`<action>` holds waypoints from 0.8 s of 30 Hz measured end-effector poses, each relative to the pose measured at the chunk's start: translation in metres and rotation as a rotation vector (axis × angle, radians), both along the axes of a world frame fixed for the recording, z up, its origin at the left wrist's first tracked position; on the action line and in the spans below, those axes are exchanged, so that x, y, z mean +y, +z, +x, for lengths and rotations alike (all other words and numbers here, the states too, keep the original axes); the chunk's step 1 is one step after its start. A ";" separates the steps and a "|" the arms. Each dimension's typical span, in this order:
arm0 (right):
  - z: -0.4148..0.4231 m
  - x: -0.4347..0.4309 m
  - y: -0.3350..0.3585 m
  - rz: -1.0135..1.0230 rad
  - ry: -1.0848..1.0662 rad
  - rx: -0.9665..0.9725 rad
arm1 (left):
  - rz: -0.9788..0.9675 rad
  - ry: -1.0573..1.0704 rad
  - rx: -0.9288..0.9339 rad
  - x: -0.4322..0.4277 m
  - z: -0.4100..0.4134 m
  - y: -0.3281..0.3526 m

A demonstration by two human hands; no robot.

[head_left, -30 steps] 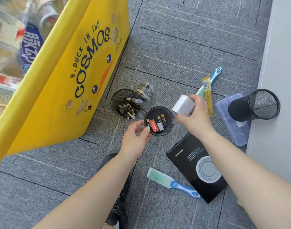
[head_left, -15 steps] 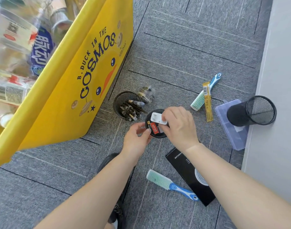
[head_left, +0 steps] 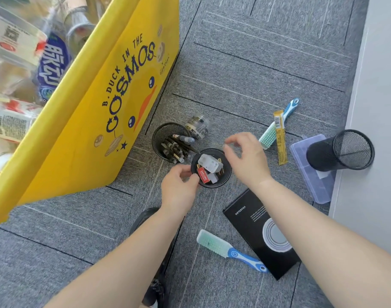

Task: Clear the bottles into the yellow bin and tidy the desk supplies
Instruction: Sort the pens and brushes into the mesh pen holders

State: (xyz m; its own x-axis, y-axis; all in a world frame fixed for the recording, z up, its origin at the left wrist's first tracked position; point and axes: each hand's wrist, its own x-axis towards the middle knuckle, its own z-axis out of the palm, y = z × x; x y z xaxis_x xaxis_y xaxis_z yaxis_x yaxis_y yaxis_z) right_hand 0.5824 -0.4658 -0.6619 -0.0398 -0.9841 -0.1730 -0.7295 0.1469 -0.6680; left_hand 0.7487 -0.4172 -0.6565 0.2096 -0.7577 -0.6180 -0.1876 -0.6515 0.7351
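Lying in cup [head_left: 226, 179], charger [head_left: 209, 163], right grip [head_left: 248, 161] apart.

Bare carpet [head_left: 268, 63] lies open across the upper middle of the frame and at lower left. The yellow bin [head_left: 90, 141] walls off the left; a pen cup [head_left: 159, 134] and jar [head_left: 199, 125] crowd the small black cup [head_left: 226, 176] from upper left; notebook [head_left: 252, 221] and brush [head_left: 214, 242] lie lower right.

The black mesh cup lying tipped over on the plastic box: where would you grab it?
Probably come from above and wrap the fingers round the cylindrical wall of the black mesh pen cup. It lies on its side across the translucent lilac plastic box, mouth facing right, so that wall is uppermost and clear.
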 end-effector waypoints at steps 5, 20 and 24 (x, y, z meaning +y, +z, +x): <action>0.026 -0.053 -0.001 0.311 -0.010 -0.133 | -0.014 0.018 -0.076 -0.004 0.020 0.003; 0.025 -0.039 0.000 0.152 -0.287 -0.246 | 0.117 0.205 0.196 -0.001 0.023 0.002; 0.014 0.011 0.015 -0.174 0.043 -0.173 | 0.113 0.248 0.218 -0.001 0.014 0.007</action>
State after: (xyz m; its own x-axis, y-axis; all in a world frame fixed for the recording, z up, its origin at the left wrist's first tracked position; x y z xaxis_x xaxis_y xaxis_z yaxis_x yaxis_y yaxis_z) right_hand 0.5968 -0.4550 -0.6466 0.0184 -0.9998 -0.0009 -0.6051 -0.0104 -0.7961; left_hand 0.7627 -0.4183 -0.6499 0.2330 -0.6240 -0.7459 0.1400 -0.7375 0.6607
